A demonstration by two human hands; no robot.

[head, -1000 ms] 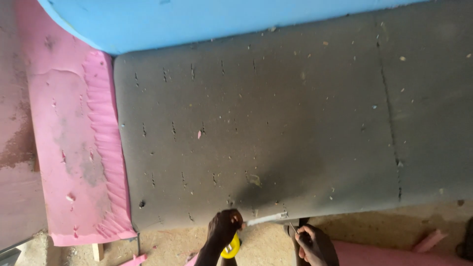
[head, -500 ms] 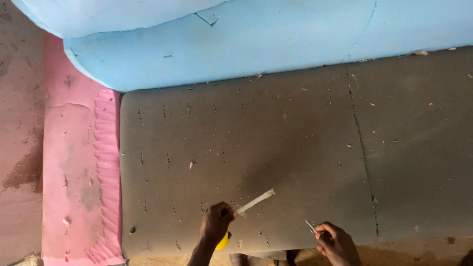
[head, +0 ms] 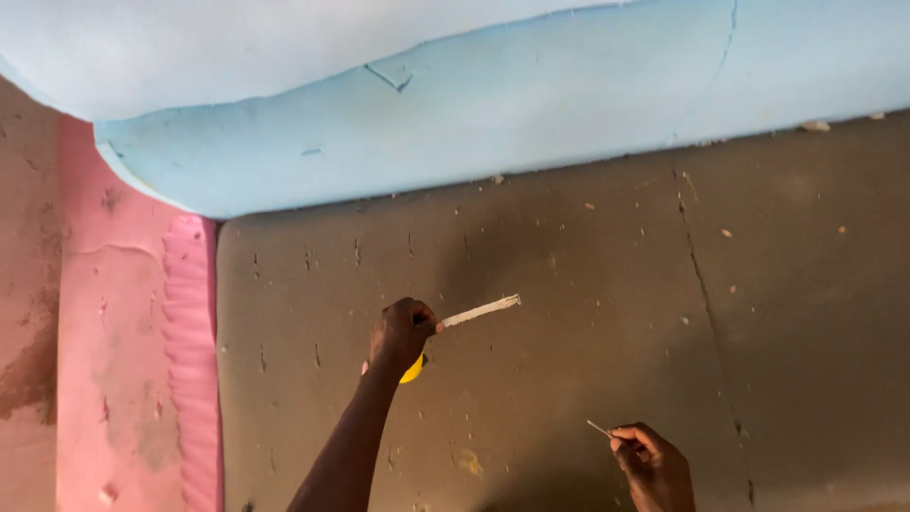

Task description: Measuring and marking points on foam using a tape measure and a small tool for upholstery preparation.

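Tape measure [head: 414, 368], a small yellow case mostly hidden in the palm, sits in the left hand [head: 401, 334], whose fingers are wrapped round it; its pale blade [head: 482, 310] sticks out a short way to the right, over the grey foam slab [head: 569, 379]. Right hand [head: 652, 465], nearer the slab's lower edge, pinches a thin pale stick [head: 599, 429]. Light blue foam [head: 474, 114] lies above, pink foam [head: 123, 360] to the left.

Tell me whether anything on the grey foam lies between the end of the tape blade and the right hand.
Nothing visible does: only bare grey foam sheet with small crumbs lies between the tape blade and the right hand.
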